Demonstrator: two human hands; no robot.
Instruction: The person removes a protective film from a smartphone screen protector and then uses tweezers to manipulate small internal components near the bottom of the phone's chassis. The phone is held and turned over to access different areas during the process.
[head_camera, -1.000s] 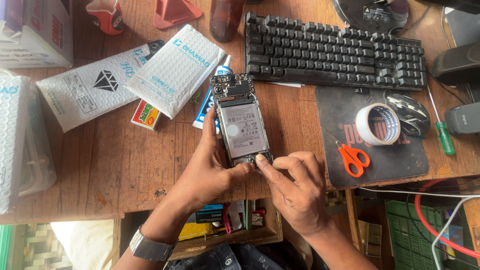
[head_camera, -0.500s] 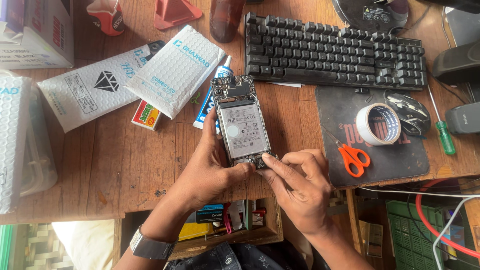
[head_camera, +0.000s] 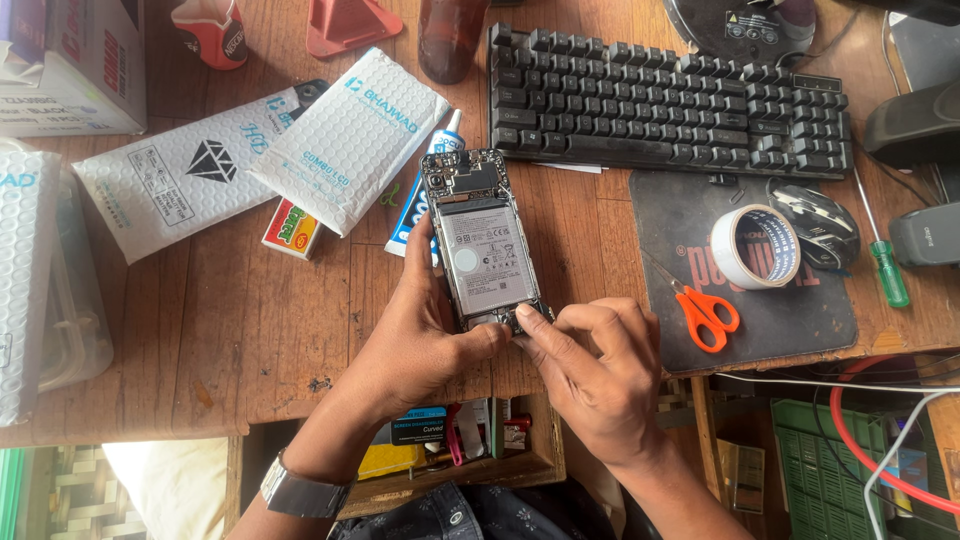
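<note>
1 opened phone, 2 hands on it, 3 white padded mailers, 1 keyboard, 1 mouse, 1 tape roll, 1 orange scissors, 1 green screwdriver, 1 glue tube

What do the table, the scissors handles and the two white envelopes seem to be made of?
Table: wood, probably; brown planks with grain, worn matte finish.
Scissors: handles look like smooth orange plastic; blades seem metal.
Envelopes: likely plastic bubble mailers; white, dimpled surface with slight sheen.
</note>
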